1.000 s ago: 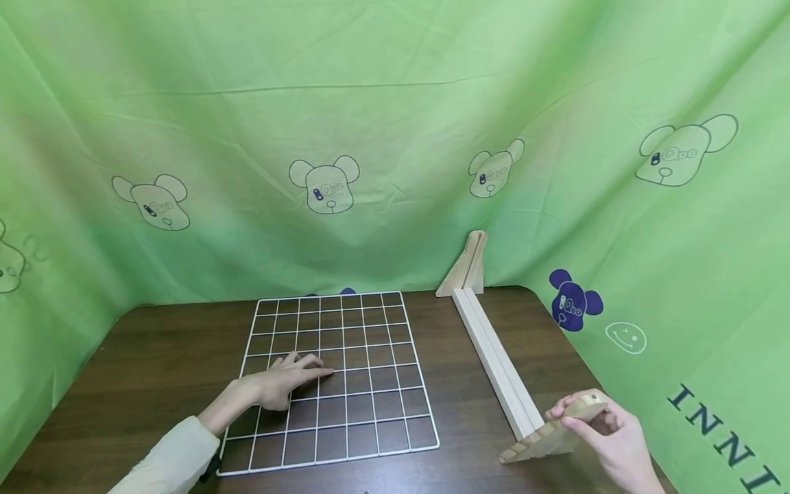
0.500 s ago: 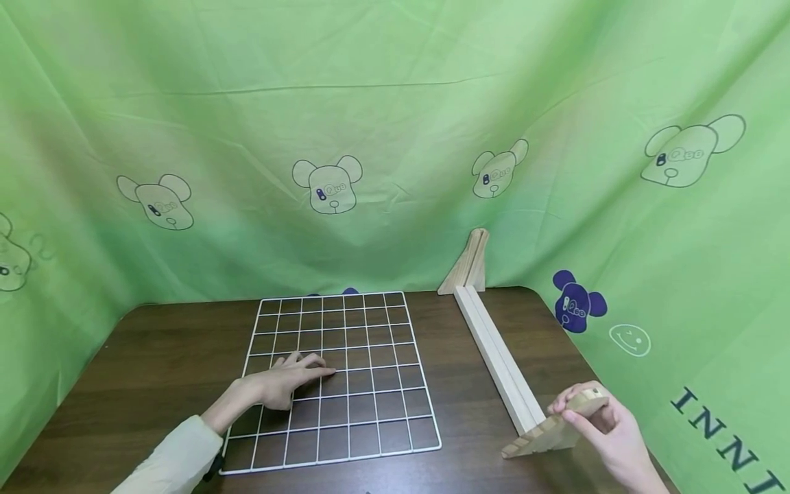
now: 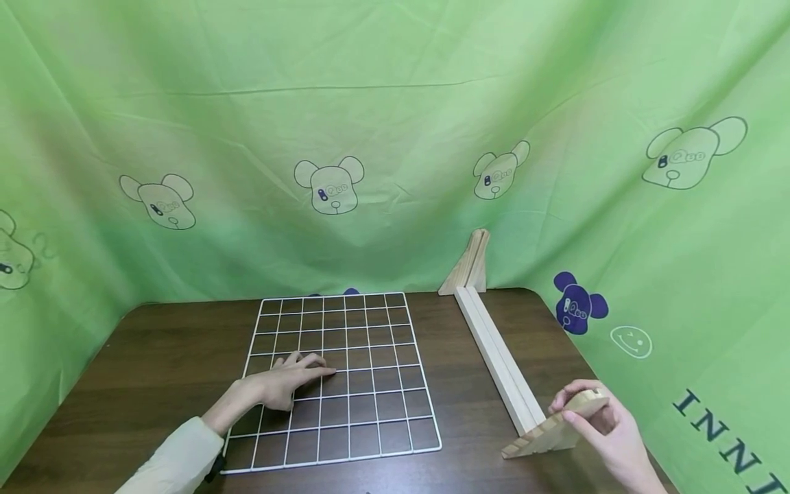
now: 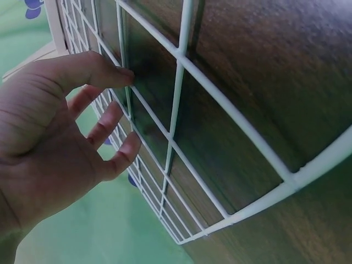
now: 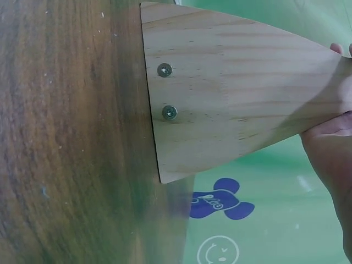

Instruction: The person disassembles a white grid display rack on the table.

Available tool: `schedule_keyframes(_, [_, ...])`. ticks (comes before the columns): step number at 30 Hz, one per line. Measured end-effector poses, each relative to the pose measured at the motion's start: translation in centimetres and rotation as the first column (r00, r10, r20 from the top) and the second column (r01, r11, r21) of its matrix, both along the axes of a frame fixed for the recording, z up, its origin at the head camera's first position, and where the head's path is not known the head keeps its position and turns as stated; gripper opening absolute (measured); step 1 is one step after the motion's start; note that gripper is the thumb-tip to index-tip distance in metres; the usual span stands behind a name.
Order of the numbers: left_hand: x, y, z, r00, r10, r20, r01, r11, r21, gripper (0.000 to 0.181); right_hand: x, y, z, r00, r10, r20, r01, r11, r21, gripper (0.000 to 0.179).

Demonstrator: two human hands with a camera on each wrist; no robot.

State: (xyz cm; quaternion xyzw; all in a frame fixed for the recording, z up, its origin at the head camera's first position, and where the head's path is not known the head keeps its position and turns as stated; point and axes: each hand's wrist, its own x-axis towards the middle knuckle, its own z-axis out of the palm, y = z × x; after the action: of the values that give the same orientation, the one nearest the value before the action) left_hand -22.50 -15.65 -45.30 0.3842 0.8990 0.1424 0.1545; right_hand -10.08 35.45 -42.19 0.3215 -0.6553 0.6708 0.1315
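Note:
A white wire grid panel (image 3: 370, 456) lies flat on the brown table. My left hand (image 3: 278, 385) rests on it with spread, relaxed fingers; in the left wrist view the thumb and fingertips touch its wires (image 4: 170, 137). To the right stands a wooden stand: a long pale beam (image 3: 500, 363) between two tapered end pieces. With thumb and fingers my right hand (image 3: 617, 439) pinches the top of the near end piece (image 3: 546, 440). Two screw heads (image 5: 166, 91) show low on its outer face, whose base is at the tabletop. The grooved far end piece (image 3: 467, 267) stands upright.
A green cloth (image 3: 395, 123) with printed bear heads hangs behind the table and at its sides. Bare wood of the table (image 3: 154, 363) shows left of the grid. A strip of tabletop (image 3: 450, 384) separates grid and stand.
The head view has shifted slightly, so the whole scene sits a little further right. Both hands keep their places on the grid and the near end piece.

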Motion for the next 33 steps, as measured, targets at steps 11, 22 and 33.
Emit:
schedule_keyframes(11, [-0.6,-0.3,0.3,0.990,0.041,0.135,-0.065,0.982,0.179,0.058,-0.6,0.9,2.9,1.000,0.019,-0.010,-0.016,0.971,0.237,0.044])
schedule_keyframes(22, [-0.7,-1.9,1.2,0.978,0.187,0.095,-0.204,0.951,0.232,0.049,-1.3,0.8,5.7,0.969,-0.244,0.030,0.205,0.870,0.449,0.040])
schedule_keyframes(33, [-0.1,-1.9,2.3,0.923,0.385,-0.010,-0.375,0.905,0.203,0.050,-2.4,-1.5,8.7,0.820,-0.568,-0.075,0.442,0.543,0.714,0.041])
